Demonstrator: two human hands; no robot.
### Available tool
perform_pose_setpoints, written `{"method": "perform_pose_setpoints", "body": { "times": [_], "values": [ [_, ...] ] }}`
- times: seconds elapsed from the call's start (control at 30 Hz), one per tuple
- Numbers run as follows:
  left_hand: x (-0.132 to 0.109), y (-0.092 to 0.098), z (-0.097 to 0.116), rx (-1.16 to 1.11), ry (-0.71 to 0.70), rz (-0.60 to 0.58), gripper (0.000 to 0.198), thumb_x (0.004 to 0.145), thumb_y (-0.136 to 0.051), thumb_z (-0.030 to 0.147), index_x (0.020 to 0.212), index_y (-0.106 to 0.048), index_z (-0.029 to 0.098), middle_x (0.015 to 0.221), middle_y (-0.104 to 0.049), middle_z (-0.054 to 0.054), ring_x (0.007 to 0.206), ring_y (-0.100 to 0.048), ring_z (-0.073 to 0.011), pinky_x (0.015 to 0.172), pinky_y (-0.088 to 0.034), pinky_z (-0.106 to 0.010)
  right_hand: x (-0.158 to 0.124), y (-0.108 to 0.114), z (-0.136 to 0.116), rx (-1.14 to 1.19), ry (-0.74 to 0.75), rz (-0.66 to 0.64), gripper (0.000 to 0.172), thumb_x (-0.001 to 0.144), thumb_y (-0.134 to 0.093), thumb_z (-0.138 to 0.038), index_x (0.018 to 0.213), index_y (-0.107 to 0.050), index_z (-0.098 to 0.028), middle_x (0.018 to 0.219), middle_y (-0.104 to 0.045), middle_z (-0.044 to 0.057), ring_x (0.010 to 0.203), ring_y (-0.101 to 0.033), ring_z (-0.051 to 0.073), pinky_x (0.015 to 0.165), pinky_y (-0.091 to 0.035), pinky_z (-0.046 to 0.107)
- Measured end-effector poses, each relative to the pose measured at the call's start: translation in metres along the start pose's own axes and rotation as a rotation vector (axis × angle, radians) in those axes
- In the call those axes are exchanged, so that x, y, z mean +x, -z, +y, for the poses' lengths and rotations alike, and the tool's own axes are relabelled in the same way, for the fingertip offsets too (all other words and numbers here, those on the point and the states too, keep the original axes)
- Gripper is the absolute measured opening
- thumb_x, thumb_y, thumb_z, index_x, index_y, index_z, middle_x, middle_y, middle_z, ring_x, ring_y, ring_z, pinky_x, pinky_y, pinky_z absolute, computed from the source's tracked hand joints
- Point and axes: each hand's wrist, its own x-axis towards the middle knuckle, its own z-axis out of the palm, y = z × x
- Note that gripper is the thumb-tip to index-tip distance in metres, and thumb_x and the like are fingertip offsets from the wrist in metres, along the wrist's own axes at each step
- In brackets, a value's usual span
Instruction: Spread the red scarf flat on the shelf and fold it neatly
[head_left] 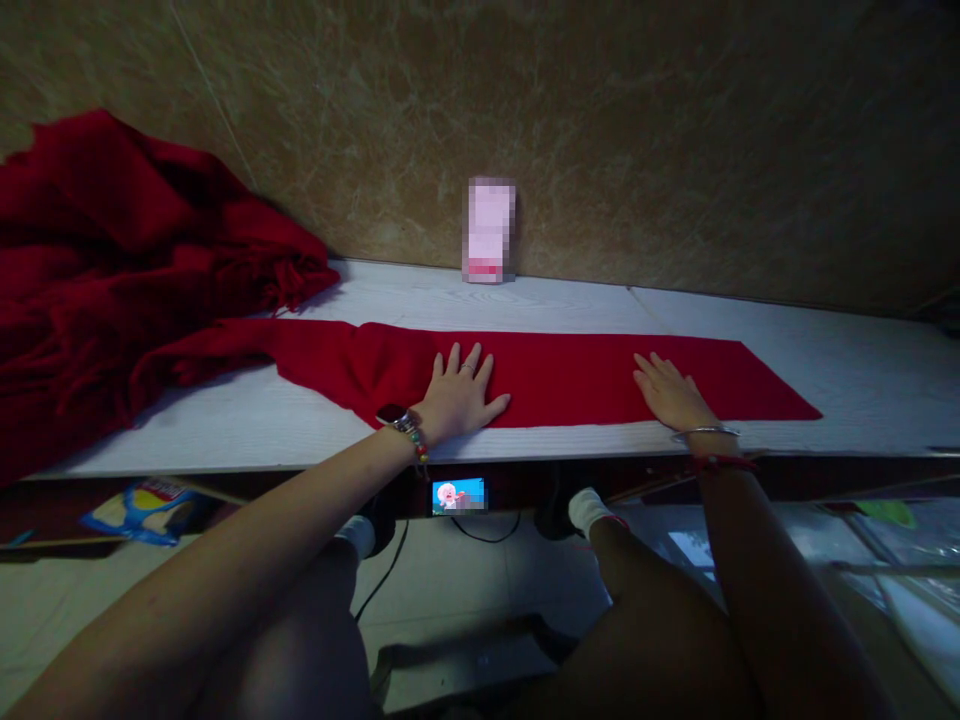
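A long piece of red fabric (pixel 570 380) lies in a flat strip along the white tabletop (pixel 570 300). Its right end is cut on a slant, and toward the left it wrinkles and runs into a heap. My left hand (pixel 457 395) rests flat on the strip's middle with the fingers spread. Farther right, my right hand (pixel 670 390) also lies flat on the cloth, fingers stretched out. Neither hand grips anything. On my left wrist are a watch and a beaded bracelet; a metal bangle circles the right one.
Bunched red cloth with fringe (pixel 135 270) covers the table's left end. A pink-and-white item (pixel 490 232), blurred out, leans at the brown wall. Below the table edge, a lit phone screen (pixel 456 496) shows a cartoon, and a blue-and-yellow packet (pixel 146 510) sits at left.
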Motion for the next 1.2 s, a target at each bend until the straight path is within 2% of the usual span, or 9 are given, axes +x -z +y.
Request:
{"method": "perform_pose_setpoints", "body": {
  "times": [0.1, 0.2, 0.3, 0.37, 0.43, 0.57, 0.73, 0.97, 1.2],
  "values": [
    [-0.001, 0.001, -0.001, 0.043, -0.033, 0.049, 0.065, 0.090, -0.029, 0.052, 0.142, -0.030, 0.012, 0.149, -0.025, -0.016, 0.136, -0.019, -0.0394, 0.106, -0.021, -0.057, -0.013, 0.016, -0.002, -0.004, 0.033, 0.190, 0.052, 0.090, -0.026, -0.035, 0.128, -0.051, -0.009, 0.137, -0.046, 0.020, 0.129, -0.038, 0.033, 0.102, -0.032, 0.056],
    [-0.003, 0.007, -0.001, 0.095, -0.236, 0.112, 0.052, 0.092, -0.033, 0.043, 0.134, -0.044, 0.014, 0.144, -0.037, -0.014, 0.133, -0.029, -0.0335, 0.106, -0.026, -0.051, -0.025, 0.034, -0.009, 0.056, 0.166, 0.346, 0.046, 0.089, -0.033, -0.033, 0.122, -0.056, -0.012, 0.127, -0.056, 0.016, 0.122, -0.047, 0.029, 0.101, -0.037, 0.049],
    [-0.004, 0.016, 0.003, 0.119, -0.505, 0.091, 0.045, 0.092, -0.037, 0.041, 0.125, -0.053, 0.016, 0.130, -0.053, -0.012, 0.120, -0.047, -0.0252, 0.099, -0.037, -0.039, -0.037, 0.041, -0.019, 0.106, 0.372, 0.221, 0.038, 0.086, -0.039, -0.031, 0.111, -0.064, -0.017, 0.110, -0.067, 0.011, 0.105, -0.060, 0.025, 0.094, -0.045, 0.044],
    [-0.005, 0.020, 0.007, 0.136, -0.587, 0.066, 0.043, 0.091, -0.040, 0.041, 0.123, -0.055, 0.016, 0.124, -0.057, -0.012, 0.111, -0.053, -0.0234, 0.092, -0.042, -0.036, -0.043, 0.038, -0.027, 0.121, 0.519, 0.098, 0.033, 0.084, -0.041, -0.028, 0.102, -0.068, -0.018, 0.102, -0.070, 0.009, 0.098, -0.063, 0.023, 0.090, -0.049, 0.041],
    [-0.007, 0.023, 0.011, 0.159, -0.604, 0.051, 0.037, 0.091, -0.043, 0.034, 0.121, -0.056, 0.017, 0.122, -0.057, -0.012, 0.107, -0.055, -0.0228, 0.085, -0.046, -0.034, -0.047, 0.032, -0.034, 0.128, 0.627, 0.048, 0.031, 0.084, -0.042, -0.025, 0.098, -0.069, -0.017, 0.100, -0.071, 0.009, 0.096, -0.064, 0.022, 0.089, -0.050, 0.039],
    [-0.011, 0.026, 0.016, 0.204, -0.594, 0.037, 0.036, 0.087, -0.041, 0.011, 0.120, -0.055, 0.016, 0.120, -0.058, -0.011, 0.103, -0.056, -0.0209, 0.072, -0.048, -0.028, -0.053, 0.028, -0.049, 0.093, 0.737, 0.052, 0.030, 0.084, -0.043, -0.019, 0.101, -0.067, -0.020, 0.101, -0.070, 0.007, 0.096, -0.063, 0.020, 0.087, -0.051, 0.037],
    [-0.010, 0.029, 0.016, 0.170, -0.556, 0.048, 0.032, 0.091, -0.035, 0.010, 0.113, -0.058, 0.016, 0.108, -0.062, -0.011, 0.093, -0.060, -0.0192, 0.062, -0.047, -0.027, -0.059, 0.034, -0.073, -0.027, 0.828, 0.083, 0.029, 0.085, -0.044, -0.017, 0.103, -0.067, -0.018, 0.101, -0.070, 0.009, 0.095, -0.062, 0.020, 0.083, -0.051, 0.034],
    [-0.010, 0.031, 0.012, 0.092, -0.474, 0.083, 0.024, 0.092, -0.039, 0.014, 0.100, -0.061, 0.013, 0.086, -0.064, -0.009, 0.075, -0.060, -0.0164, 0.054, -0.040, -0.026, -0.054, 0.027, -0.078, -0.133, 0.750, 0.163, 0.031, 0.082, -0.042, -0.008, 0.096, -0.068, -0.018, 0.091, -0.071, 0.008, 0.082, -0.063, 0.019, 0.073, -0.051, 0.031],
    [-0.009, 0.029, 0.016, 0.071, -0.474, 0.108, 0.022, 0.091, -0.040, 0.011, 0.098, -0.061, 0.012, 0.085, -0.063, -0.010, 0.077, -0.059, -0.0171, 0.056, -0.040, -0.027, -0.049, 0.019, -0.068, -0.048, 0.715, 0.265, 0.026, 0.084, -0.042, -0.013, 0.080, -0.067, -0.019, 0.077, -0.067, 0.006, 0.074, -0.060, 0.018, 0.067, -0.047, 0.028]
  ]
}}
